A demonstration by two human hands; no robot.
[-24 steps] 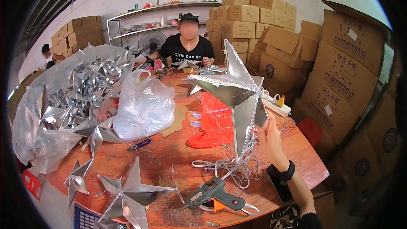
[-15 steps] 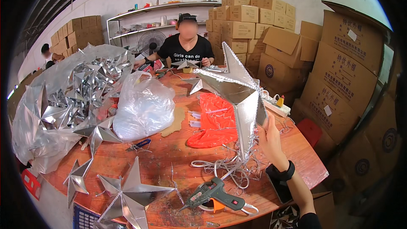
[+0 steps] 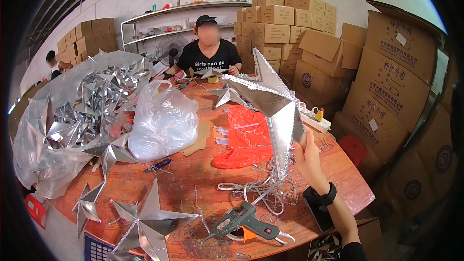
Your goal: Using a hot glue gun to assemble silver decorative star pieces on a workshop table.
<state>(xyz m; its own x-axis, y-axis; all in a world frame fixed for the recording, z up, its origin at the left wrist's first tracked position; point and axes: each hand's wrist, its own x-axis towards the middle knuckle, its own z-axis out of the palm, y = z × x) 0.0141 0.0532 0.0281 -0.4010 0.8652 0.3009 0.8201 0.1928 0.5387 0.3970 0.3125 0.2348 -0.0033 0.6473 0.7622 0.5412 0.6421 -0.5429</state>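
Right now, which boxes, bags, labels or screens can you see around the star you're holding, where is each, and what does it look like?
Brown cardboard cartons: stacked high behind the table, plain sides.
Larger cartons: right wall, brown with dark print and small white stickers.
More cartons: far left, stacked by the shelf.
Clear plastic bag: on the table, knotted, bulging.
Orange bag: flat, mid-table.
Big clear sack: left, full of silver stars.
Right hand holds the silver star.

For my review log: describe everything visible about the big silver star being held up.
The silver star is large, faceted and mirror-shiny like foil, its edges trimmed with glittery tinsel. The right hand holds it by a lower point, tilted above the wooden table. Wire strands hang from it toward the tangle below. The left hand is out of view.
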